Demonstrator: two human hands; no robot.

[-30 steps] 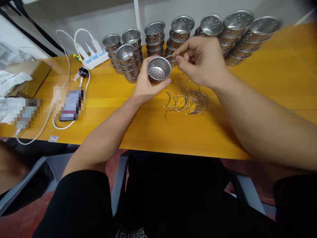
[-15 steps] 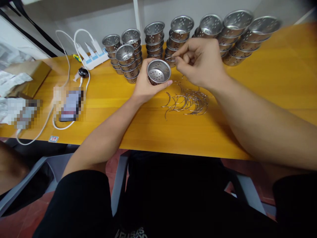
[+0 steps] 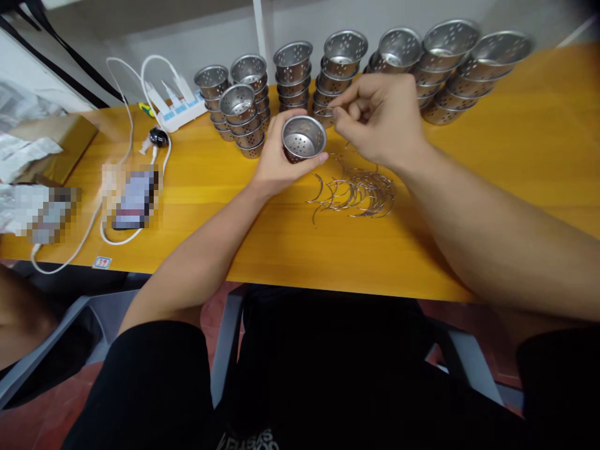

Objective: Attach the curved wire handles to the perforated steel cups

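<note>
Head view: from my remote seat I look down on a wooden table (image 3: pixel 276 250).
Left hand (image 3: pixel 274 161): wrapped around a perforated metal cup (image 3: pixel 304 142), which I see held in front of the stacks, its mouth tipped towards me.
Right hand (image 3: pixel 387 119): thumb and forefinger pinch a thin wire (image 3: pixel 324 112), faint to me, near the cup's rim.
Curved wires (image 3: pixel 359 194): loosely heaped on the tabletop, nearer me than the cup.
Cup stacks (image 3: pixel 293 64): standing behind both hands.

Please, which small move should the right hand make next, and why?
Probably bring the right hand to the cup: its pinched fingers seem to hold a thin wire beside the rim, and the left hand grips the cup.
</note>
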